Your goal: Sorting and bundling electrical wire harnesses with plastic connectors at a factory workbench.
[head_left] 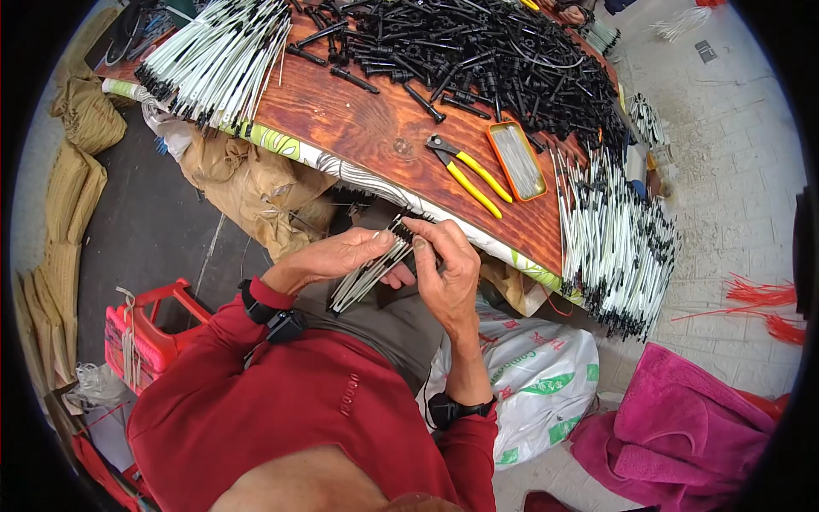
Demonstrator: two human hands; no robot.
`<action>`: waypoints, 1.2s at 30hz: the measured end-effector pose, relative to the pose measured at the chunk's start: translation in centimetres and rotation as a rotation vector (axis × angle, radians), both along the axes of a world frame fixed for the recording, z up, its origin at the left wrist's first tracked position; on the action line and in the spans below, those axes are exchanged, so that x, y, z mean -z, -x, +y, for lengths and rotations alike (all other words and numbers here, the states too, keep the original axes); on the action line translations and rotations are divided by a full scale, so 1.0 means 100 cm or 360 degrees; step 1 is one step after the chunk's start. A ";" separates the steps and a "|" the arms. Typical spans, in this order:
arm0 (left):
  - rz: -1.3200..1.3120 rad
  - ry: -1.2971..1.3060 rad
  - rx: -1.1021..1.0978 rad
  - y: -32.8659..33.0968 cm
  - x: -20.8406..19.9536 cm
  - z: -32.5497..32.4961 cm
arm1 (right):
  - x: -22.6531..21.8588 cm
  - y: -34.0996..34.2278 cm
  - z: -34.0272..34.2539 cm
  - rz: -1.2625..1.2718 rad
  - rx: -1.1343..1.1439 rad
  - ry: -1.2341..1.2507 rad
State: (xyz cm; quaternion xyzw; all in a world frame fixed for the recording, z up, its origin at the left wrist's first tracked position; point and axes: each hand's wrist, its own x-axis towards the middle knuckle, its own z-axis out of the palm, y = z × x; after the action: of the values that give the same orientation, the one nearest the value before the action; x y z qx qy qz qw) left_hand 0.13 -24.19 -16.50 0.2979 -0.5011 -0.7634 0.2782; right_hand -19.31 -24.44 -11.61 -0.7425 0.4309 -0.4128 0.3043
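Over my lap, my left hand (337,254) is closed round a small bundle of thin pale strips with black ends (368,280), which slants from upper right to lower left. My right hand (450,269) has its thumb and forefinger bent together at the upper black ends of the bundle. Whether it pinches one strip there is too small to tell. Beyond my hands, on the wooden table (358,128), lie yellow-handled cutting pliers (473,177). Beside them sits an orange-rimmed box (541,181) of thin pale pins.
Black plastic parts (478,60) heap across the table's back. Pale strips are piled at its left (217,68) and right (618,247). A brown paper sack (247,183) stands below the table edge. Around me are a red stool (166,328), a white plastic bag (546,375) and a magenta towel (674,427).
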 end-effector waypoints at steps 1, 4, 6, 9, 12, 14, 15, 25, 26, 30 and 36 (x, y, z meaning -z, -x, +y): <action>-0.0010 -0.0003 0.0010 0.000 -0.001 0.000 | -0.002 0.000 0.000 0.0000 0.0000 -0.0001; -0.0031 0.0012 0.0023 0.000 -0.001 -0.001 | -0.011 -0.002 0.002 -0.0040 -0.0029 -0.0126; -0.0053 0.0049 0.0028 0.000 -0.001 -0.001 | -0.010 -0.001 0.002 -0.0014 -0.0023 -0.0106; -0.0042 0.0033 0.0033 0.001 -0.001 -0.002 | -0.007 0.000 0.001 0.0041 -0.0010 -0.0065; -0.0004 0.0052 0.0045 0.002 0.005 -0.002 | -0.001 -0.001 -0.001 0.0037 0.0029 -0.0025; 0.0061 0.0104 0.0067 0.003 0.009 -0.001 | 0.003 -0.004 -0.002 0.0048 0.0038 0.0043; 0.0060 0.0107 0.0068 0.003 0.009 0.000 | 0.004 -0.005 -0.003 0.0058 0.0048 0.0109; 0.0000 0.0183 0.0096 -0.001 0.003 0.007 | -0.011 0.001 -0.003 -0.0030 0.0004 0.0190; 0.0014 0.0136 0.0078 -0.002 0.000 0.009 | -0.008 0.010 -0.005 -0.0106 0.0106 0.0221; 0.0043 0.0207 0.0045 -0.012 -0.001 0.014 | 0.007 0.025 -0.005 -0.0448 0.0205 -0.0152; 0.0086 0.0322 0.0120 -0.015 -0.017 0.019 | 0.051 -0.001 0.003 -0.0605 -0.0373 -0.0556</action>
State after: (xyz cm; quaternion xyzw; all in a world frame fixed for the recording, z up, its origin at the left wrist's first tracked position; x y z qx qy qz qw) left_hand 1.61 -22.29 -14.81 0.2286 -0.5788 -0.7266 0.2913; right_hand -19.18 -24.09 -16.73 -0.6329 0.3418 -0.4261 0.5487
